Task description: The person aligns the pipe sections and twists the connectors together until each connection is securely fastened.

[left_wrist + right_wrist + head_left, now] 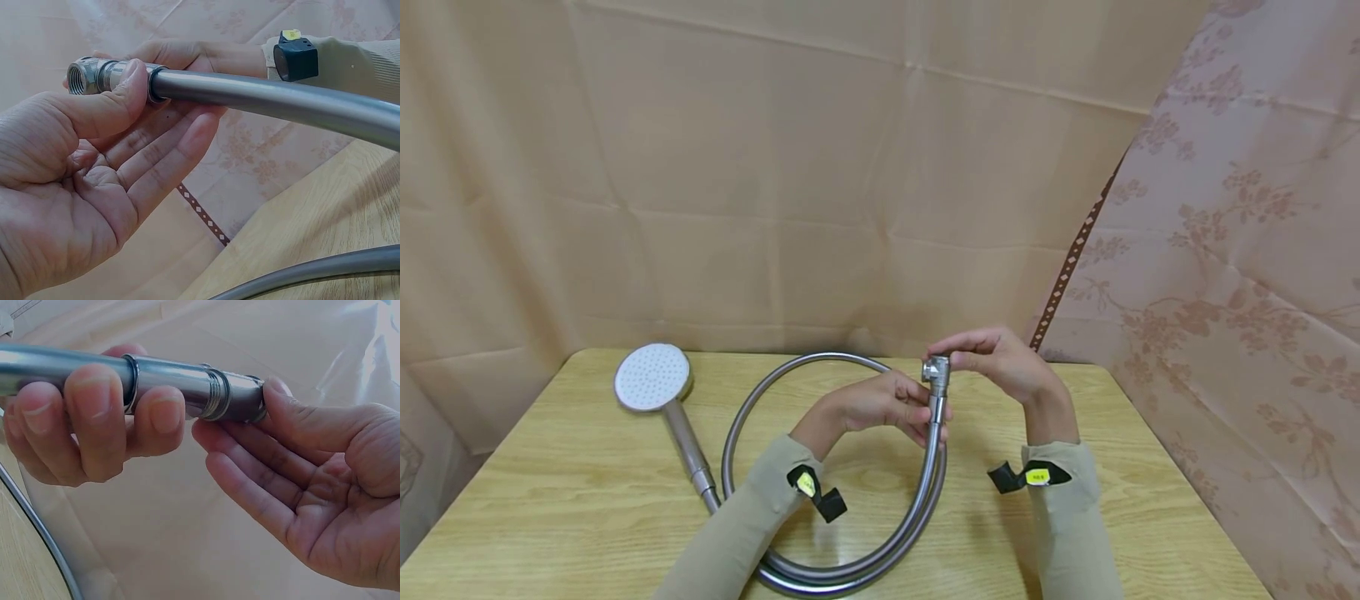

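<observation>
Above the table, my left hand [880, 404] pinches the metal end collar [165, 381] of a shiny grey shower hose [927, 479] between thumb and fingers. The collar points upward in the head view. At its tip sits a metal elbow fitting [936, 371], whose threaded side opening [77, 81] faces left in the left wrist view. My right hand [1007, 364] holds that elbow fitting by its top end with thumb and fingertips. A ring of screw threads [215, 394] shows between collar and fitting. The hose loops down to the table and round toward the left.
A round white-faced shower head [652, 377] with a grey handle [685, 437] lies on the left side of the wooden table [572, 500], joined to the hose. A beige cloth [737, 167] hangs behind, and a pink floral cloth [1247, 250] hangs at the right.
</observation>
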A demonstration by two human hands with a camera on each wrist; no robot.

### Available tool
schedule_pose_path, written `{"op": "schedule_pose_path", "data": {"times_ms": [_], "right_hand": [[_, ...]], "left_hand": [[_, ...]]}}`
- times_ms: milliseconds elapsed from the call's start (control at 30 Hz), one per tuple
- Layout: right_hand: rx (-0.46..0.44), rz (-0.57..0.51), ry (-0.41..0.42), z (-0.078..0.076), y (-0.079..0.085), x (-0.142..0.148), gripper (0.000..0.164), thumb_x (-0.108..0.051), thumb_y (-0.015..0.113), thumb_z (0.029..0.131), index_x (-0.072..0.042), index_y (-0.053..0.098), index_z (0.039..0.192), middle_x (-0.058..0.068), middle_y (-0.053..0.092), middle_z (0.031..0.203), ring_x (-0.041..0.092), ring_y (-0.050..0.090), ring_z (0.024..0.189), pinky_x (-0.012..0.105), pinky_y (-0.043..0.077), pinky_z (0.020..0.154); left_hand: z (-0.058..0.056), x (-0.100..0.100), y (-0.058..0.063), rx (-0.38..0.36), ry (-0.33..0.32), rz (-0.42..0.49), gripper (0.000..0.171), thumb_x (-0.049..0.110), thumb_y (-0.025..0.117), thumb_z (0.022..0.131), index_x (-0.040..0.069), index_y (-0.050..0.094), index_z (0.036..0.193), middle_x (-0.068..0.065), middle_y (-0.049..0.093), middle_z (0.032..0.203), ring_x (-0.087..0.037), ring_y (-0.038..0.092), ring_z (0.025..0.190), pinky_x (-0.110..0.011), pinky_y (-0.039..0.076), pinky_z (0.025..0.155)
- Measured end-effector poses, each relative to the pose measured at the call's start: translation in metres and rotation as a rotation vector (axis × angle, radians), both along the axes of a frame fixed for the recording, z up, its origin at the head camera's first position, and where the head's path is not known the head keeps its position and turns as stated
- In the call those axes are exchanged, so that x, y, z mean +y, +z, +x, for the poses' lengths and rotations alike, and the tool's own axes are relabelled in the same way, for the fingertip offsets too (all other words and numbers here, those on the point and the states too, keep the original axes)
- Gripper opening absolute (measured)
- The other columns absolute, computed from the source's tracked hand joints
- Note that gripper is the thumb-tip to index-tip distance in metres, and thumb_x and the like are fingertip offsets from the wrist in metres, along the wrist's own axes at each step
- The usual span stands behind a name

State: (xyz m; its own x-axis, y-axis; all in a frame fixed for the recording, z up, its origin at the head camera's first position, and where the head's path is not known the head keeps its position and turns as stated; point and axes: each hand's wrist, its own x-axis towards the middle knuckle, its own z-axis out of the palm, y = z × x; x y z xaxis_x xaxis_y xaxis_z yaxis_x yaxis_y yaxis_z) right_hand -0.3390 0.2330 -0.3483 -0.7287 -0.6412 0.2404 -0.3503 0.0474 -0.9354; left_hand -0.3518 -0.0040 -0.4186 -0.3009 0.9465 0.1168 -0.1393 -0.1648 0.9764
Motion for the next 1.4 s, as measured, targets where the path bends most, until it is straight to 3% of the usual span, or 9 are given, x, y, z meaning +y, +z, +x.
{"op": "schedule_pose_path", "data": {"times_ms": [167, 367, 600, 833, 1067, 1200, 1300, 1400], "right_hand": [[0.051, -0.042, 0.124, -0.0044, -0.0051, -0.0005, 0.032, 0.004, 0.05, 0.103, -0.005, 0.071, 0.126, 0.003, 0.074, 0.123, 0.017, 0.069, 0.117, 0.033, 0.055, 0.101], [0.049, -0.079, 0.251, -0.0079, -0.0095, -0.0043, 0.037, 0.004, 0.043, 0.106, -0.005, 0.067, 0.133, 0.007, 0.069, 0.134, 0.021, 0.061, 0.131, 0.034, 0.049, 0.11], [0.044, -0.058, 0.204, -0.0057, -0.0069, -0.0026, 0.034, 0.0, 0.049, 0.105, -0.011, 0.07, 0.129, 0.004, 0.071, 0.13, 0.018, 0.064, 0.127, 0.033, 0.051, 0.107], [0.04, -0.036, 0.126, -0.001, -0.0016, -0.0002, 0.028, 0.001, 0.052, 0.104, -0.001, 0.07, 0.126, 0.002, 0.074, 0.124, 0.016, 0.068, 0.117, 0.032, 0.055, 0.1], [0.062, -0.045, 0.184, -0.003, -0.0028, -0.0004, 0.031, 0.004, 0.049, 0.104, -0.001, 0.068, 0.128, 0.004, 0.072, 0.128, 0.018, 0.066, 0.122, 0.032, 0.054, 0.103], [0.073, -0.044, 0.223, -0.0037, -0.0041, -0.0002, 0.033, 0.004, 0.046, 0.105, -0.002, 0.068, 0.129, 0.005, 0.071, 0.131, 0.018, 0.064, 0.126, 0.032, 0.052, 0.106], [0.064, -0.041, 0.208, -0.0028, -0.004, -0.0004, 0.033, 0.004, 0.047, 0.105, -0.004, 0.07, 0.127, 0.004, 0.072, 0.128, 0.016, 0.066, 0.123, 0.031, 0.053, 0.105], [0.054, -0.031, 0.17, -0.002, -0.0032, -0.0007, 0.032, 0.004, 0.048, 0.104, -0.003, 0.07, 0.125, 0.002, 0.073, 0.125, 0.015, 0.068, 0.119, 0.031, 0.053, 0.102]], "left_hand": [[0.0015, -0.0008, 0.0009, 0.0, -0.007, 0.015, 0.067, 0.029, 0.07, 0.091, -0.024, 0.051, 0.126, -0.02, 0.075, 0.109, -0.024, 0.074, 0.104, -0.044, 0.06, 0.093], [0.0008, 0.0011, -0.0008, 0.018, -0.018, 0.015, 0.076, 0.038, 0.073, 0.086, -0.023, 0.051, 0.126, -0.002, 0.077, 0.103, -0.019, 0.074, 0.101, -0.044, 0.06, 0.093], [0.0004, 0.0021, -0.0023, 0.009, -0.018, 0.013, 0.075, 0.037, 0.073, 0.086, -0.023, 0.052, 0.126, -0.003, 0.077, 0.103, -0.019, 0.074, 0.1, -0.046, 0.06, 0.094], [0.0001, 0.0019, -0.0019, 0.019, -0.011, 0.003, 0.077, 0.038, 0.072, 0.087, -0.024, 0.05, 0.127, -0.002, 0.077, 0.102, -0.019, 0.074, 0.101, -0.043, 0.06, 0.093], [0.0016, 0.0015, -0.0014, 0.008, -0.01, 0.005, 0.072, 0.034, 0.072, 0.088, -0.023, 0.051, 0.126, -0.002, 0.077, 0.102, -0.019, 0.073, 0.101, -0.042, 0.06, 0.093], [0.0023, 0.0013, -0.0012, 0.001, -0.011, -0.005, 0.06, 0.023, 0.069, 0.095, -0.025, 0.05, 0.126, -0.002, 0.077, 0.102, -0.019, 0.073, 0.101, -0.043, 0.059, 0.094], [0.0024, 0.0013, -0.0013, 0.003, -0.012, -0.009, 0.056, 0.018, 0.066, 0.098, -0.026, 0.048, 0.126, -0.002, 0.077, 0.102, -0.018, 0.073, 0.101, -0.044, 0.059, 0.095], [0.0019, 0.0013, -0.0019, 0.013, -0.004, -0.01, 0.062, 0.024, 0.068, 0.095, -0.026, 0.05, 0.126, -0.002, 0.077, 0.102, -0.018, 0.074, 0.101, -0.044, 0.059, 0.095]]}}
